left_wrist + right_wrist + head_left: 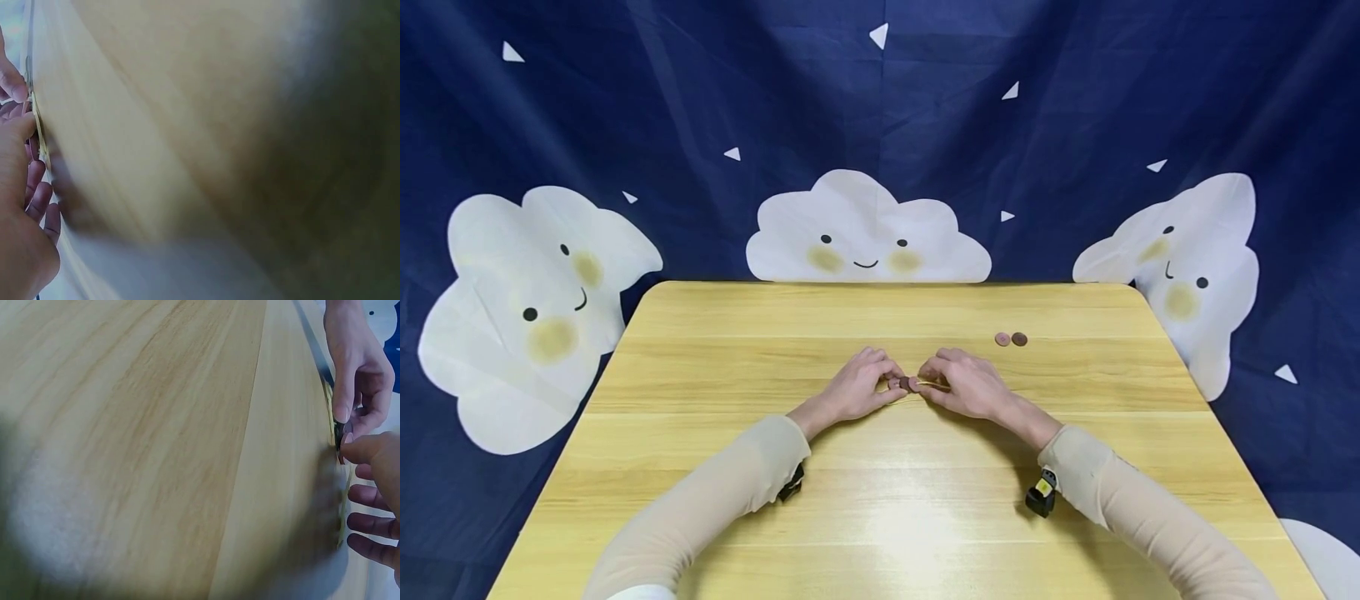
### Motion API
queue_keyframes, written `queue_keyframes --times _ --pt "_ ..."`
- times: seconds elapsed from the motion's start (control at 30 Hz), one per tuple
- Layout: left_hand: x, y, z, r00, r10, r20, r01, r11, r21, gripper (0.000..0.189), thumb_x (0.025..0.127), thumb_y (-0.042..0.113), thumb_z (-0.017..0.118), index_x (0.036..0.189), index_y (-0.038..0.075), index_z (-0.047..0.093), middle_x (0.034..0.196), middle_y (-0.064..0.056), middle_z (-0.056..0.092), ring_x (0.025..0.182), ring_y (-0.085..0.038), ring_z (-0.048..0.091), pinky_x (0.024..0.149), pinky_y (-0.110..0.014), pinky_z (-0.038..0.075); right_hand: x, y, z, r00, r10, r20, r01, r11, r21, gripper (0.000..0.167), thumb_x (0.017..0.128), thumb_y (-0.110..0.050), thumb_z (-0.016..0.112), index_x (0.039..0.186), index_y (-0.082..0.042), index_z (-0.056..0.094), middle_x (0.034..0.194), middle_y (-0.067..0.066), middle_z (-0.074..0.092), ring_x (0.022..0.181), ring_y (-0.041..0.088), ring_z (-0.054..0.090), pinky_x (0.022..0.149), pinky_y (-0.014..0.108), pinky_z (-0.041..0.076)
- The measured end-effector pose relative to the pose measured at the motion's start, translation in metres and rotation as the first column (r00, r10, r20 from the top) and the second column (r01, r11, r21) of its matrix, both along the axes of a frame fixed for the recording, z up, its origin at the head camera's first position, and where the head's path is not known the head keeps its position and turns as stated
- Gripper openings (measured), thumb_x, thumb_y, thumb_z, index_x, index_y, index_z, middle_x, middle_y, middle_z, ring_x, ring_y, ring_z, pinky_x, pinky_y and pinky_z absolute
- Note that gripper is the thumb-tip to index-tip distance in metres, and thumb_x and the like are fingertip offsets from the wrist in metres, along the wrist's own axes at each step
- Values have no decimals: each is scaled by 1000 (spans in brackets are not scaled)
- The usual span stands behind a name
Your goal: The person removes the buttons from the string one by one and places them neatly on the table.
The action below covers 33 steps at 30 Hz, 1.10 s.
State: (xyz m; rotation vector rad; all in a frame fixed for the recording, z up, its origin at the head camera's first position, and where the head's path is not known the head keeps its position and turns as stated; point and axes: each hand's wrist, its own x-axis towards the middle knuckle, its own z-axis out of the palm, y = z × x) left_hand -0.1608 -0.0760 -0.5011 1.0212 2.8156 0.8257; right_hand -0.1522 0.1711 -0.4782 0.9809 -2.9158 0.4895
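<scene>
Discs pinched by left hand, right hand.

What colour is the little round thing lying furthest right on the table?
That disc is dark brown. It shows best in the head view.

Bright light, from above I'd say, pools as white glare on the near worktop, and soft shadows lie beneath the sleeves and hands. The cloth behind looks dimmer. The left wrist view is hazy, its right side a dark blur; the right wrist's lower left fades into a pale smear.
</scene>
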Motion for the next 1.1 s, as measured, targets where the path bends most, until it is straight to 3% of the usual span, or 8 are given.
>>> queue_keyframes --times 0.57,0.87,1.1 --pt "2 -3 -3 999 -21 -33 22 1000 19 22 93 34 80 108 18 76 101 4 68 96 -15 55 89 -33 48 -3 -8 2 997 54 57 -56 998 36 32 93 -39 79 121 -25 76 102 -4 68 83 9 55 67 25 47" --pt "4 -4 -1 1000 -17 -9 18 1000 17 22 93 33 80 108 18 76 102 4 68 97 -15 55 89 -33 48 -4 -11 4 995 66 78 -69 997 27 20 94 -35 78 112 -29 79 99 -7 68 84 8 55 68 24 47" --pt "5 -5 1 1000 -19 1 19 1000 7 24 93 35 79 110 17 76 104 3 69 98 -15 55 90 -33 49 -1 -9 5 995 62 78 -63 998 14 21 93 -37 79 112 -27 78 99 -7 68 88 10 58 72 27 50"
